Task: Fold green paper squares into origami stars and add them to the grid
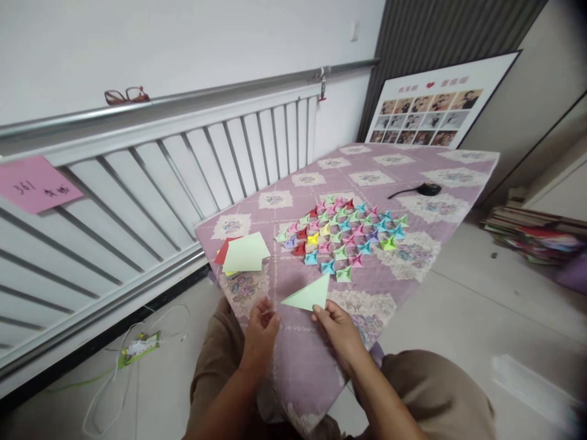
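My right hand [340,329] pinches a pale green sheet of paper [308,294], folded into a triangle, by its lower right edge between thumb and fingers. Just left of the paper's pointed corner is my left hand [265,324], fingers loosely curled and thumb apart, with nothing seen in it. Farther up the table stands a cluster of small folded paper pieces [339,235] in green, pink, blue, red, yellow and purple. To the left lies a loose pile of paper sheets [246,252], pale green on top with red and yellow edges showing beneath.
A purple floral cloth covers the table [298,348]. On its far right lies a black object with a thin tail [428,189]. A white radiator [183,165] borders the left side. A power strip [140,349] with cables sits on the floor, and stacked papers [532,229] lie right.
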`<state>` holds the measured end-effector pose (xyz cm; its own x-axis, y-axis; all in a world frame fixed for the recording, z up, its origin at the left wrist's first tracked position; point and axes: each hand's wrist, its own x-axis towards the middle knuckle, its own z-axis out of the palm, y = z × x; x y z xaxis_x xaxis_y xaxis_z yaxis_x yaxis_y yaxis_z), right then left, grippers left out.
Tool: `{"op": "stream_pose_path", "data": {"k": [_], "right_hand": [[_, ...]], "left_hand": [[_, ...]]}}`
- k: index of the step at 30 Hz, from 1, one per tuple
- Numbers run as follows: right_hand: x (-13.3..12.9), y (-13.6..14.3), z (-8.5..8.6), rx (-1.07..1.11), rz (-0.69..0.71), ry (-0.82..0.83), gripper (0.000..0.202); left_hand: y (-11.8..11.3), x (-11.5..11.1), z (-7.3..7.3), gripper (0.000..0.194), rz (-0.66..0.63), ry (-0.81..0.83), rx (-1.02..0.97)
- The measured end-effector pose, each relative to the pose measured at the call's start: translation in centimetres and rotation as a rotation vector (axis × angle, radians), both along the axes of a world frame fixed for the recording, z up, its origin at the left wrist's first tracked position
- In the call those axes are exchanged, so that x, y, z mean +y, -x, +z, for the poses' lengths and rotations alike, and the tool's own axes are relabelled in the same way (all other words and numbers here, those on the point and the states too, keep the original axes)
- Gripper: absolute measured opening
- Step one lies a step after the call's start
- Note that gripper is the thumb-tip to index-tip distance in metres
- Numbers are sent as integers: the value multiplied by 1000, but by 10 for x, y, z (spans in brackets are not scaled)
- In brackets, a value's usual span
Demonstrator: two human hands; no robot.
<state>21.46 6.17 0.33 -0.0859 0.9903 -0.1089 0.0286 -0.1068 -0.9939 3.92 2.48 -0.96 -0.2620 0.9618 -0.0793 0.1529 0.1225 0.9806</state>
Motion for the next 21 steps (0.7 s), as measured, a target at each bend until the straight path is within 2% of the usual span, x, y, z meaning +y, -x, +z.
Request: {"op": "stream_pose_path", "data": {"k": [2, 4, 6, 8, 12, 17, 21], "right_hand": [[1, 1, -5, 217, -19, 69, 31], [-1, 5, -11, 359, -3, 99, 31], [-5, 8, -15, 435, 23, 81, 32], [-8, 8, -17, 463, 29, 55, 32], [-8, -1, -14, 417, 32, -14, 30], [-5, -10, -5, 198, 49, -102, 34], [-2, -18, 2, 22, 91, -162, 33]], "left_hand": [[-16, 3, 5, 31, -91, 98, -121], [-34, 7, 12, 31, -126, 131, -177], [-52, 11, 20, 25, -172, 116, -237], [-64, 15, 27, 19, -167, 98, -243], [-75, 22, 33, 24, -121, 78, -243], [-78, 29, 30, 35, -52, 137, -272], [-71, 33, 27, 33, -103, 118, -328]]}}
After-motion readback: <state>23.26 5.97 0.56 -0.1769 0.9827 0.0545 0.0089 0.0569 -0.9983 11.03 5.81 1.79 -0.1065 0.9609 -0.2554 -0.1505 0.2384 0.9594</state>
